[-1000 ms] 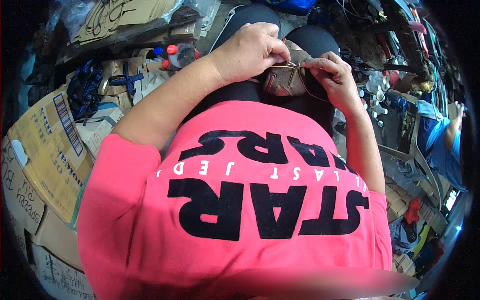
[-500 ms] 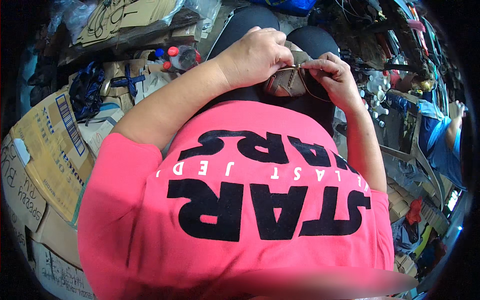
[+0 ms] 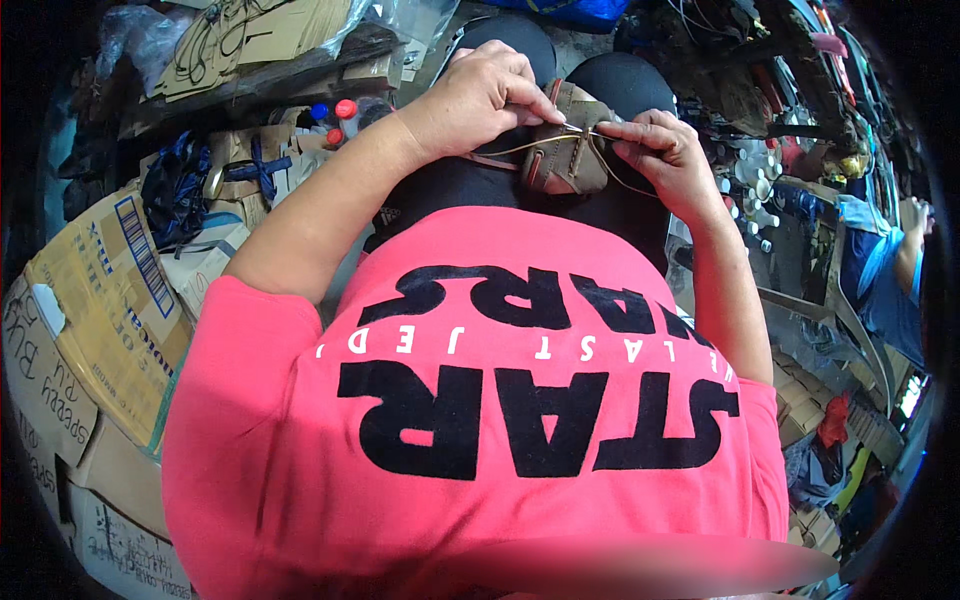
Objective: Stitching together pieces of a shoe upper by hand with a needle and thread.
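A brown leather shoe [image 3: 572, 166] rests between my thighs, its stitched front toward my body. My left hand [image 3: 488, 100] reaches in over its far left side. Thumb and index finger are pinched at the middle of the shoe, on a pale leather shoelace [image 3: 530, 147]. From the opposite side my right hand [image 3: 662, 148] pinches the lace between thumb and index finger, the other fingers curled. One lace end trails left across my leg; another loops down to the right. My fingers partly hide the shoe's opening.
Cardboard boxes [image 3: 100, 310] are stacked at the left. Bottles with red and blue caps [image 3: 346, 110] stand beyond my left forearm. Several white bottles [image 3: 752, 190] cluster to the right of my right hand. Another person's blue-clothed side [image 3: 885, 275] shows at the far right.
My left hand has shifted slightly left and away from my body. More of the shoe shows, and a lace end now stretches out to the left.
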A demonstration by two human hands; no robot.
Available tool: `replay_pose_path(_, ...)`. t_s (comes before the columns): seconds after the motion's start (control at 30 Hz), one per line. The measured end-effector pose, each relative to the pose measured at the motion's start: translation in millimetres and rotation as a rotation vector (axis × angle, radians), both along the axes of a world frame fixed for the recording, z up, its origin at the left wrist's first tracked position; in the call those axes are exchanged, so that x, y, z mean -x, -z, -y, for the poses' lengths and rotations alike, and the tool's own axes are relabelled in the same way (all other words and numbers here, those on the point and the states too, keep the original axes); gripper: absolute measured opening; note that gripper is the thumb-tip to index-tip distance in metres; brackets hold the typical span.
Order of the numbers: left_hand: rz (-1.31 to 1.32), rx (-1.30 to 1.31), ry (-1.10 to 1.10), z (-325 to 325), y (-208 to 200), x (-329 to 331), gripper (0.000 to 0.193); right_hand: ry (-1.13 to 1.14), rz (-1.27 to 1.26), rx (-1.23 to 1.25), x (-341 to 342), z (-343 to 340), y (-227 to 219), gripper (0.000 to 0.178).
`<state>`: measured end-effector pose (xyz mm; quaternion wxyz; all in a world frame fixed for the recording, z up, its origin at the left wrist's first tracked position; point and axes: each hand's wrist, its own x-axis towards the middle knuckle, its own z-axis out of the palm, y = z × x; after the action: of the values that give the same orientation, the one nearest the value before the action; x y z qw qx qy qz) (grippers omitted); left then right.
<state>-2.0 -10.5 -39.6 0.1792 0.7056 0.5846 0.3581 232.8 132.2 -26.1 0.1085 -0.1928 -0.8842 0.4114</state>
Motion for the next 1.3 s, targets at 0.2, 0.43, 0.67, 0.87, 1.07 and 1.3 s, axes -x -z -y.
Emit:
replay_pose_path(0.2, -0.036, -0.024, 0.000, 4, 3, 2, 0.027, -0.035, 0.027, -0.024, -1, 0, -2, 0.030)
replay_pose_path(0.43, -0.042, -0.024, 0.017, 6, 4, 3, 0.028, -0.018, 0.029, -0.040, 0, 1, -4, 0.028)
replay_pose_path(0.67, -0.075, -0.060, -0.016, 5, 4, 0, 0.026, 0.011, -0.006, -0.051, 0, 4, -3, 0.026)
replay_pose_path(0.87, 0.046, -0.034, -0.037, -1, 4, -7, 0.023, 0.051, 0.023, -0.150, -1, 7, 4, 0.020)
replay_pose_path(1.07, 0.047, -0.030, -0.120, 9, 6, -21, 0.016, 0.093, 0.052, -0.265, 0, 24, 2, 0.021)
replay_pose_path(1.3, 0.033, -0.113, -0.149, 17, 5, -20, 0.011, 0.104, 0.020, -0.332, -3, 26, 2, 0.024)
